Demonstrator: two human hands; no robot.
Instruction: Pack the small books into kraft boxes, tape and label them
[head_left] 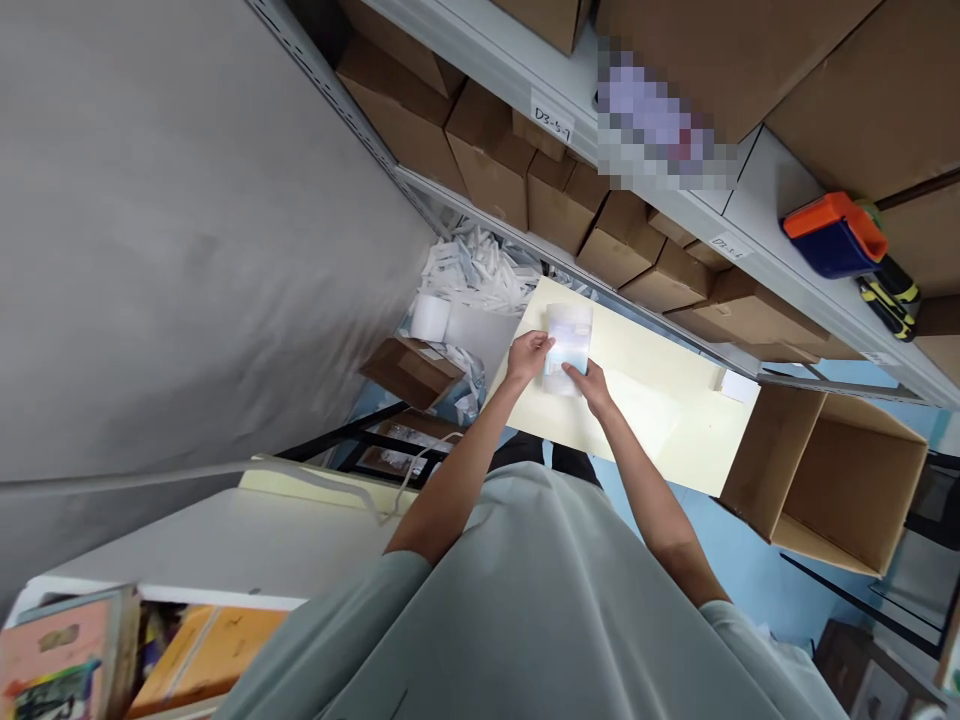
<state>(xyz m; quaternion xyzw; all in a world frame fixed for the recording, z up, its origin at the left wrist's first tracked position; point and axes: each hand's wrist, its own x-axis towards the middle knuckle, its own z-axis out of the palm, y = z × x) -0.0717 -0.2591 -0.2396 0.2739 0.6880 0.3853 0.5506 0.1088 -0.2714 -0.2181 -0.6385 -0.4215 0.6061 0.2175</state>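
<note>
A flat, pale packet (568,340) with a bluish-white front and cloudy, see-through ends is held over the cream tabletop (697,420); its exact kind is too blurred to tell. My left hand (528,355) pinches the packet's left edge between thumb and fingers. At its lower right edge my right hand (590,384) has the thumb laid on the front, with the fingers partly hidden behind it.
A heap of white paper strips (480,270) and a white roll (430,318) lie beyond the table's left end. An open carton (847,480) stands at the right. Shelves with brown boxes (487,150) overhang the far side, holding an orange-and-blue tool (834,235).
</note>
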